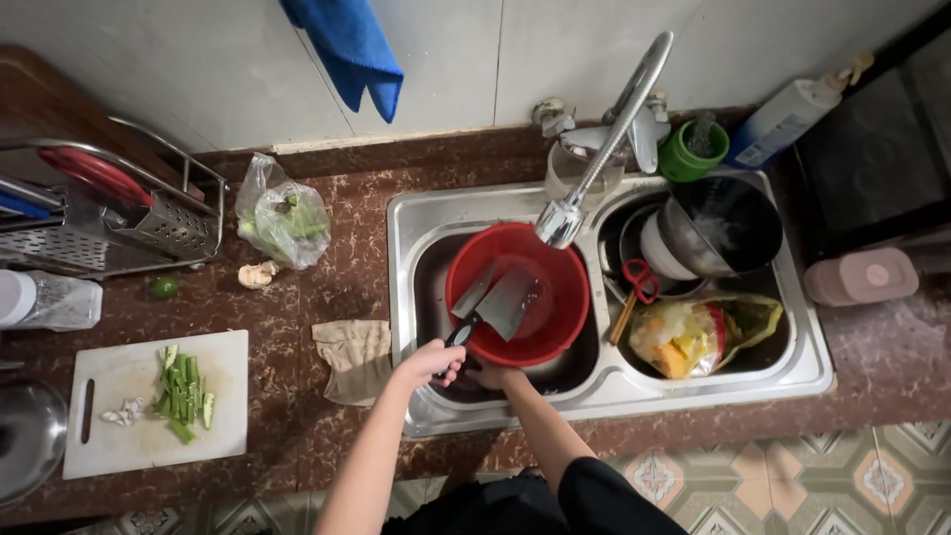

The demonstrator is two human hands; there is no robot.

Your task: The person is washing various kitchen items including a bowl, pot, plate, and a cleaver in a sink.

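My left hand [433, 362] grips the black handle of a cleaver [507, 302]. Its wide steel blade lies over the inside of a red plastic basin [555, 267], which sits in the left bowl of a steel double sink [416, 223]. My right hand [492, 375] holds the near rim of the basin, its fingers partly hidden under the edge. The curved faucet spout [563, 220] ends just above the far side of the basin.
The right sink bowl holds a dark pot [728, 223], red-handled scissors [642, 279] and a bag of scraps [688, 337]. On the counter lie a rag [355, 357], a white cutting board [149, 436] with cut green vegetables [183, 391], a bagged vegetable [282, 220] and a dish rack [109, 213].
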